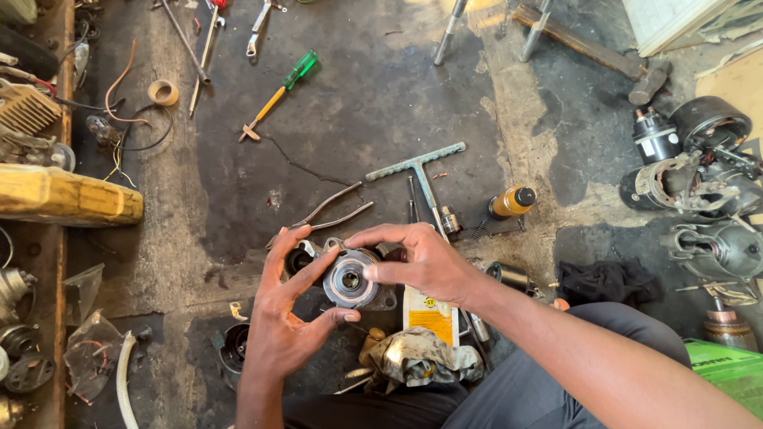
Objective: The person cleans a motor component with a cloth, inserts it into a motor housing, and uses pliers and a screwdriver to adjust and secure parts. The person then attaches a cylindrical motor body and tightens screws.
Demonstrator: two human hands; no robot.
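Above the round grey-and-silver metal housing [350,280] lies a green-handled, yellow-shafted screwdriver [280,93]; right of it, an amber black-capped bottle [513,201]; the concrete floor [373,103] is oil-stained black.

Both hands meet over a stained concrete floor [381,103], holding a round metal motor part [350,280] between them. The left hand [284,318] cups it from below and the side with spread fingers [338,316], while the right hand [421,262] grips its rim from above, thumb across the face. Just beyond the hands lie pliers [330,213] and a pale T-handle wrench [420,171], with a small yellow-bodied bottle [513,201] to their right. Farther off rests a green-handled screwdriver [280,93]. A greasy rag [421,357] sits near the person's knees, and several dismantled motor housings [699,183] crowd the right edge.
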